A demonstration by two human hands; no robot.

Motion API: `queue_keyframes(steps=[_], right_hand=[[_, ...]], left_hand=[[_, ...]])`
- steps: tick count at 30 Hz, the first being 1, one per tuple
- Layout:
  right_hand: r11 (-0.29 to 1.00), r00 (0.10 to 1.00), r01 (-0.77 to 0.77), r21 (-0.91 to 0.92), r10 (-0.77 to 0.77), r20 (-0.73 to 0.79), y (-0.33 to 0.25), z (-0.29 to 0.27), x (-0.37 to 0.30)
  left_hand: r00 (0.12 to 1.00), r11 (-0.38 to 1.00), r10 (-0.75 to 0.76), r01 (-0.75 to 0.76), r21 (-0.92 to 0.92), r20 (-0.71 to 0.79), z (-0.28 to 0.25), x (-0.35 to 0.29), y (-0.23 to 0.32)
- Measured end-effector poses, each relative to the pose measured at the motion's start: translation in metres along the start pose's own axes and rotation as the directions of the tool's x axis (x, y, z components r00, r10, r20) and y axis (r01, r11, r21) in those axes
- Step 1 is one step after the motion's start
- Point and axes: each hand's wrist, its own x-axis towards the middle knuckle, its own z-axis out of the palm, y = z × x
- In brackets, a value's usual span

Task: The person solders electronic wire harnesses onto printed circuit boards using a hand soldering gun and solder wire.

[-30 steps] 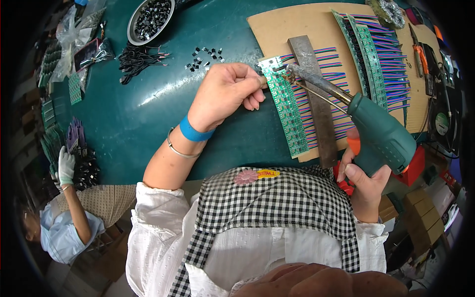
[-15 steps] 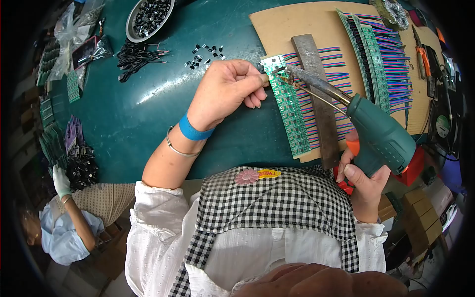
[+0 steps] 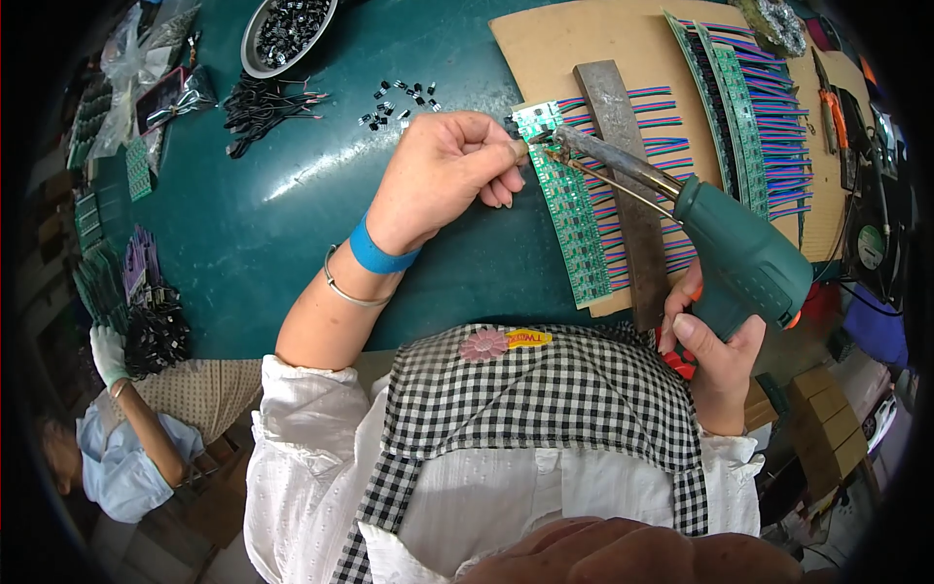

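My right hand (image 3: 715, 352) grips a green soldering gun (image 3: 744, 258) by its handle. Its metal barrel and thin feed tube reach left, and the tip meets the upper end of a green circuit board strip (image 3: 574, 229). Beside that tip, the thumb and forefinger of my left hand (image 3: 452, 175) pinch together at the board's left edge. What they hold is too small and covered to make out. Coloured wires (image 3: 608, 219) run right from the strip, and a dark metal bar (image 3: 628, 195) lies across them. Small black parts show at the strip's top left corner.
The strip rests on a cardboard sheet (image 3: 545, 49). More wired boards (image 3: 730, 127) stand at right, near orange-handled pliers (image 3: 834, 117). Loose black components (image 3: 404, 102), a black wire bundle (image 3: 263, 112) and a metal bowl (image 3: 251, 44) lie left. A co-worker's gloved hand (image 3: 109, 352) is far left.
The soldering gun and my right hand have shifted slightly left. My left hand keeps its pinch at the board edge. The co-worker's gloved hand has moved a little.
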Motion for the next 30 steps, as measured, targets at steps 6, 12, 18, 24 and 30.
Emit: queue_keyframes(steps=[6, 12, 18, 24, 30], right_hand=[[1.000, 1.000, 0.010, -0.006, -0.010, 0.028, 0.004, -0.002, 0.000], [1.000, 0.988, 0.020, 0.017, -0.023, 0.150, 0.004, -0.014, 0.000], [1.000, 1.000, 0.027, -0.013, -0.027, 0.004, 0.004, 0.001, 0.000], [0.999, 1.000, 0.007, -0.035, -0.006, 0.025, 0.003, -0.001, -0.001], [0.998, 0.999, 0.015, -0.068, -0.017, -0.028, 0.004, 0.002, -0.004]], left_hand=[[1.000, 1.000, 0.012, -0.011, 0.010, -0.006, 0.000, 0.000, -0.002], [1.000, 1.000, 0.023, -0.023, -0.003, 0.003, 0.000, 0.001, -0.004], [1.000, 1.000, 0.030, -0.030, 0.002, -0.007, 0.000, 0.001, -0.006], [0.999, 1.000, 0.030, -0.030, 0.009, -0.017, 0.000, 0.002, -0.006], [0.999, 0.999, 0.043, -0.043, 0.012, -0.011, -0.001, 0.002, -0.006]])
